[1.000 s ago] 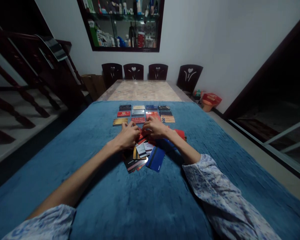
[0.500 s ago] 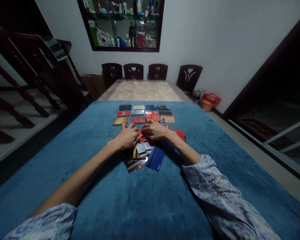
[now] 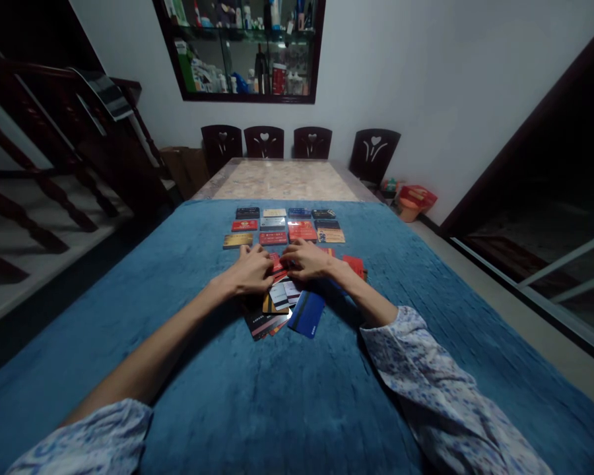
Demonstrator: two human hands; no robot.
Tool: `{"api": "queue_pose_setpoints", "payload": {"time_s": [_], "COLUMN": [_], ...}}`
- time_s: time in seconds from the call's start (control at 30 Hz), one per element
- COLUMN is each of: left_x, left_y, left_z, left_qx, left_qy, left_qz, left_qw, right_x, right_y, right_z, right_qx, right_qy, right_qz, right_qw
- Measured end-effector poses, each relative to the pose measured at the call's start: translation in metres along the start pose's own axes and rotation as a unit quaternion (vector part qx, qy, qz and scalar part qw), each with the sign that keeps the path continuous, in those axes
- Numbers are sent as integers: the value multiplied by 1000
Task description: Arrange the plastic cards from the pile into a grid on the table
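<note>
A red card [image 3: 276, 262] lies between my two hands above a loose heap of cards. My left hand [image 3: 251, 269] has its fingers curled at the card's left edge. From the other side, the curled fingers of my right hand [image 3: 304, 260] close on its right edge; the fingertips are partly hidden. Below them spread a white card [image 3: 278, 296], a black card with a pale stripe [image 3: 262, 323] and a blue card [image 3: 307, 313], overlapping others. Beyond my hands, small stacks of cards stand in rows, among them a gold one [image 3: 238, 241] and a red one [image 3: 302, 230].
Red cards or packets [image 3: 355, 266] lie beside my right forearm. A blue cloth [image 3: 287, 396] covers the near part of the table, with the bare stone-patterned top [image 3: 287, 178] beyond. Dark chairs [image 3: 313, 142] stand at the far end.
My left hand has shifted very slightly left, and more of the red card shows between my hands. My right hand has hardly moved. The card rows and the heap look the same.
</note>
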State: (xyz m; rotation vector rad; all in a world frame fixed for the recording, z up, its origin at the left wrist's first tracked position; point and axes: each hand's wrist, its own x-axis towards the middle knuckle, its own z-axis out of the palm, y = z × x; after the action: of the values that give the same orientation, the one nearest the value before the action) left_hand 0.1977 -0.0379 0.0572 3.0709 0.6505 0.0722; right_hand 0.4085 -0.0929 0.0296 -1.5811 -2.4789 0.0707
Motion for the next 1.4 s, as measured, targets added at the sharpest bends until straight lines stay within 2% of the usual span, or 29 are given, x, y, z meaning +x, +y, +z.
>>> {"api": "queue_pose_setpoints", "payload": {"time_s": [0.3, 0.53, 0.73, 0.97, 1.4], "left_x": [-2, -2, -3, -3, 4], "left_y": [-8, -9, -6, -17, -45], "left_z": [0, 2, -4, -5, 8], "left_qx": [-23, -22, 3, -7, -54], "left_qy": [13, 17, 16, 15, 84], "left_qz": [28, 20, 46, 56, 58], "left_qw": [999, 999, 999, 998, 993], "right_x": [0, 0, -1, -1, 4], "right_y": [2, 1, -2, -2, 1], "right_z": [-2, -3, -5, -6, 4], "right_qx": [26, 20, 15, 26, 16], "right_qy": [33, 30, 39, 45, 82], "right_qz": [-58, -47, -52, -64, 49], "right_qw": [997, 998, 998, 997, 995]}}
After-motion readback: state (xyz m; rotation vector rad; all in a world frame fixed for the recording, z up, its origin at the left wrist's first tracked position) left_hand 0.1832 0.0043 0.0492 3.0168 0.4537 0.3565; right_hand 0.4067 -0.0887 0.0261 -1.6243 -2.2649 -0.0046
